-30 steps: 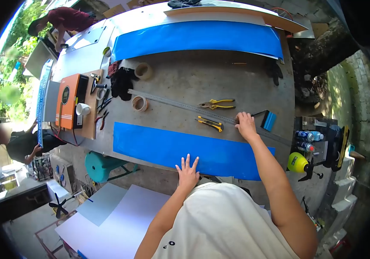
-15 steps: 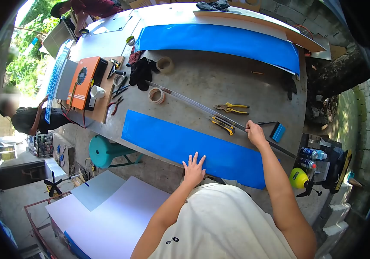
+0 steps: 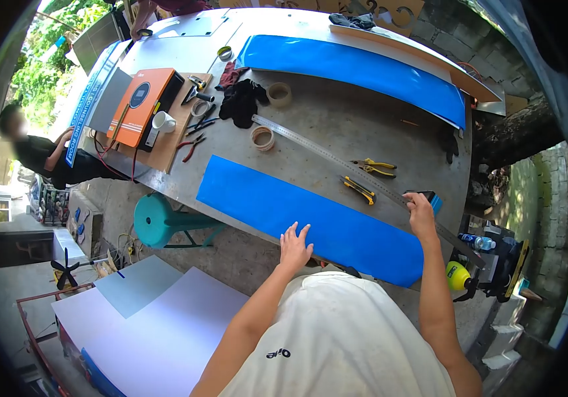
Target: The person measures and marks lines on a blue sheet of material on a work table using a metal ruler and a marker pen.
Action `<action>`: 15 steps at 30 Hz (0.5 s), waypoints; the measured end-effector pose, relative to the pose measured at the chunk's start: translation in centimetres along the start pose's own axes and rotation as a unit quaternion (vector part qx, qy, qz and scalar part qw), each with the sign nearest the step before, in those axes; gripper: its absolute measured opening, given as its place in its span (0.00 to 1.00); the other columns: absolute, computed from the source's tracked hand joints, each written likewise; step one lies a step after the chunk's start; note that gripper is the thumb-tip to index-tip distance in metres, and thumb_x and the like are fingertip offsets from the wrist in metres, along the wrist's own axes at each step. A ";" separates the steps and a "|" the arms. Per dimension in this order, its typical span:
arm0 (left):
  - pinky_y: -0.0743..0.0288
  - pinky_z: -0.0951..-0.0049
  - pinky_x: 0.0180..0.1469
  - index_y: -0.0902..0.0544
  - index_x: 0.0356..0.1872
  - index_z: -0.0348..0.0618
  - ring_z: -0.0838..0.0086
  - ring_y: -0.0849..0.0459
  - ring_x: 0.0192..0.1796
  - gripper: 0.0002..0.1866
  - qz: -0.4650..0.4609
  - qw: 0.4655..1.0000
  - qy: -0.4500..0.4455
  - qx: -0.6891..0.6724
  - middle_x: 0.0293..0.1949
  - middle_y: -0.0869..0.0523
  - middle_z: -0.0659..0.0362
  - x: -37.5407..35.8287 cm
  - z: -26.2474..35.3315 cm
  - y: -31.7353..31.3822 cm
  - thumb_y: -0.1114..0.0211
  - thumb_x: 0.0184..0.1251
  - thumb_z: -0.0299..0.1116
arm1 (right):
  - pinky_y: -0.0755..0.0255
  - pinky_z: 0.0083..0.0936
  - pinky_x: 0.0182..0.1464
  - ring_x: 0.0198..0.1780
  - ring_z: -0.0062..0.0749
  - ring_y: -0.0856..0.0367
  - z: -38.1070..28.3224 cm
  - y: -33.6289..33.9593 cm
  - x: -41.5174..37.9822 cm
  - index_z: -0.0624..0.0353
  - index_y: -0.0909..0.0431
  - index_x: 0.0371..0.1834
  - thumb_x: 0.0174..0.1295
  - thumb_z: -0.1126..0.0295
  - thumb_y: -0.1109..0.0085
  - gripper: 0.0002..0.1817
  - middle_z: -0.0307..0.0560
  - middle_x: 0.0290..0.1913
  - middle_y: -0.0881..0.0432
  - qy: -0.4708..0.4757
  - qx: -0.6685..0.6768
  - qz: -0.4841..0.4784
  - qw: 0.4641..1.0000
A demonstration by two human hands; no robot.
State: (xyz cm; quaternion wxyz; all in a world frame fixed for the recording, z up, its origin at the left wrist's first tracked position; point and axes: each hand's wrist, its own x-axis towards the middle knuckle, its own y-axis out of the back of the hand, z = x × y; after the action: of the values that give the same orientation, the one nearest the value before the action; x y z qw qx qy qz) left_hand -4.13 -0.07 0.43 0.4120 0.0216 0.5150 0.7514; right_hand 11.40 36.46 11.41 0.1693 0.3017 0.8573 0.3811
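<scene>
Left hand: the left hand [image 3: 294, 249] lies over the near edge of a long, flat, blue rectangular panel [image 3: 317, 218], its fingers spread and holding nothing; how firmly they press, I cannot tell.
Right hand: the right hand [image 3: 421, 217] has its fingers bent and closed on a long, thin, silvery metal ruler [image 3: 317, 153].
Ruler: slanting across the grey-topped bench [image 3: 343, 119], beyond the blue panel; its left end is just beside a crumpled black cloth glove [image 3: 243, 102], its right end juts past the bench's right side.
Blue panel: along the near edge of the bench, in front of the person.
Cutting tools: a yellow-and-black box cutter [image 3: 358, 190] on the near side of the ruler; yellow-handled pliers [image 3: 377, 168] just across it.
Beside the right hand: a blue-and-black flat tool [image 3: 435, 202], partly hidden.
Tape: two round tan rolls, one [image 3: 262, 138] near the ruler's left end, the other [image 3: 279, 94] farther back.
Left end of bench: an orange-and-black box-shaped device [image 3: 142, 109] on a wooden board, with a white mug [image 3: 163, 122] beside it.
Far side: a second long blue panel [image 3: 350, 69].
</scene>
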 end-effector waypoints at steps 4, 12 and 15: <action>0.45 0.32 0.83 0.29 0.82 0.58 0.41 0.39 0.83 0.40 0.077 0.997 0.027 0.009 0.83 0.39 0.41 0.6 -5.9 2.5 0.25 0.69 0.41 | 0.22 0.45 0.53 0.50 0.59 0.14 -3.2 1.9 -3.6 0.60 0.14 0.55 0.71 0.82 0.43 0.14 0.57 0.47 0.14 -0.035 -0.025 0.022 0.999; 0.53 0.18 0.80 0.37 0.86 0.68 0.37 0.50 0.87 0.49 0.067 0.994 -0.016 0.085 0.88 0.49 0.47 2.8 -14.1 6.9 0.21 0.65 0.43 | 0.23 0.44 0.51 0.47 0.57 0.15 -7.8 3.4 -11.4 0.63 0.13 0.52 0.72 0.82 0.45 0.12 0.57 0.45 0.14 -0.095 -0.075 0.078 0.990; 0.53 0.17 0.80 0.38 0.87 0.68 0.35 0.52 0.88 0.50 0.009 0.995 -0.003 0.096 0.89 0.52 0.46 3.1 -14.8 7.0 0.21 0.65 0.45 | 0.22 0.42 0.49 0.44 0.53 0.14 -8.4 3.4 -14.1 0.62 0.13 0.52 0.71 0.81 0.42 0.11 0.54 0.44 0.14 -0.054 -0.108 0.125 0.985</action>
State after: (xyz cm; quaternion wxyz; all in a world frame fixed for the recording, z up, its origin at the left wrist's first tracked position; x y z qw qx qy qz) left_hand -17.11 -10.17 -2.16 0.4029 0.0681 0.5828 0.7024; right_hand 19.09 24.50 20.28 0.1985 0.4064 0.7562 0.4728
